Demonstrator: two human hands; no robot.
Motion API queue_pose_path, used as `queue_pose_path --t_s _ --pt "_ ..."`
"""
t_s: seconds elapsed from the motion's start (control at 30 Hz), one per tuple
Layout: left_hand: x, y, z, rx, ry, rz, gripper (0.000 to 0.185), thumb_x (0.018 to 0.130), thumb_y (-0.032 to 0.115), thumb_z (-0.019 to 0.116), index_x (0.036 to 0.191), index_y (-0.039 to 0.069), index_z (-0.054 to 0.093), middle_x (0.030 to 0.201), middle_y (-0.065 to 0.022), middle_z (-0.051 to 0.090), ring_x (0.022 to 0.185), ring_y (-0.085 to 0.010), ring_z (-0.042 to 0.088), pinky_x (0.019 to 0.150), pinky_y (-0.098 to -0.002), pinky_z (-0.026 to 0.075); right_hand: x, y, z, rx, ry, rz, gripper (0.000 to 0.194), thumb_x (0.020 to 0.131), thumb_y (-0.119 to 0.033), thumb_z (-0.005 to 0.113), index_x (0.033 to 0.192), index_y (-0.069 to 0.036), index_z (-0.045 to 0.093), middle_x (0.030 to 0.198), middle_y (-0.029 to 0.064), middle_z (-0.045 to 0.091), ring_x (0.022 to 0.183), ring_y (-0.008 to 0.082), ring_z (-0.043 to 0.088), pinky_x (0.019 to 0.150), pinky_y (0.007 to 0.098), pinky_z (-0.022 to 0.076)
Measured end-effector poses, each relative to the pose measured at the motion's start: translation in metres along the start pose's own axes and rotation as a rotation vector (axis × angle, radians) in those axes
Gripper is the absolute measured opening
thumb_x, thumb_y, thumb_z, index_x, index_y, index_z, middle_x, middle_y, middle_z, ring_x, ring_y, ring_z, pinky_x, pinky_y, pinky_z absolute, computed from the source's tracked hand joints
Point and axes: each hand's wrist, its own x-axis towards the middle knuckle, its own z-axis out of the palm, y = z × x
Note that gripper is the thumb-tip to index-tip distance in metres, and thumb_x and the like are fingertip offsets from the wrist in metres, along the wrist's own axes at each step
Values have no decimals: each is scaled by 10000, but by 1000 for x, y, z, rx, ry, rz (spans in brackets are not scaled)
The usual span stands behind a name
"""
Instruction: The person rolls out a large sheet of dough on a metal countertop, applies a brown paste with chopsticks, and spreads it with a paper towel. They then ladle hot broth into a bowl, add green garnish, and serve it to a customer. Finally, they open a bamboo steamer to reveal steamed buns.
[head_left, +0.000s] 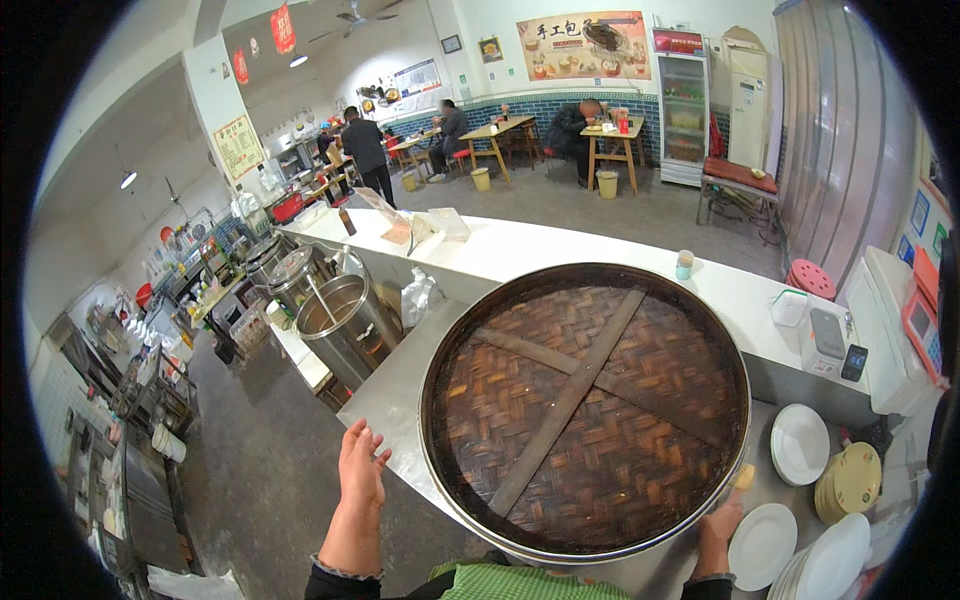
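A large round woven bamboo steamer lid (540, 457) with two crossed slats lies on the metal worktop (397, 405) in front of me. My left hand (361, 465) is raised off its left edge, palm inward, fingers apart and holding nothing. At the lower right rim is my right hand (724, 517), with a small yellowish piece (744, 478) at its fingertips; whether the fingers grip this piece or the rim, I cannot tell. White plates (762, 546) are just right of that hand. A green checked apron shows below the lid.
Beyond the lid runs a white counter (525, 244) with a small jar (684, 265) and phones (853, 363). Stacked yellow plates (855, 472) stand at right. Steel pots (349, 322) stand at left. Several people sit or stand in the dining area.
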Motion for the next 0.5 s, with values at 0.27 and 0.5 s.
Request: queue_pose_path --t_s 0.27,0.5 --pt "-14 7 5 16 52 42 400 986 243 504 1347 78 450 1280 -54 443 1090 -197 455 890 -384 434 74 36 -44 82 426 95 592 727 25 658 1270 25 422 1235 237 507 1133 411 521 930 473 451" --pt "-23 13 12 101 32 37 394 990 237 507 1345 74 453 1268 -51 451 1074 -187 459 869 -369 440 163 43 -60 -7 383 -101 353 770 39 644 1079 -5 479 1073 207 571 1030 403 550 866 495 464"
